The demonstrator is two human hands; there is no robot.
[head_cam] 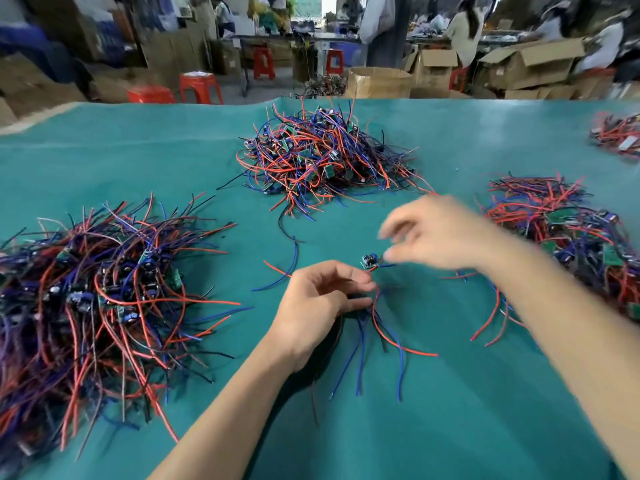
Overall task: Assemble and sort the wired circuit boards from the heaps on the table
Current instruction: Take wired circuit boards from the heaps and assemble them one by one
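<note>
Holding a small bundle of wired boards [360, 308] in a closed grip, the left hand [318, 299] sits at the desk centre; the right hand [440, 233], motion-blurred, appears to pinch a wire of one small circuit board [369, 261] just beyond it. Judged progress: early to middling, since a large heap [104, 292] at left, another [325, 157] at centre rear and a third [568, 233] at right all await handling. The desk [450, 410] carries a teal covering. Beyond stand red stools [201, 88], cardboard boxes [530, 67] and other workers, all indistinct.
</note>
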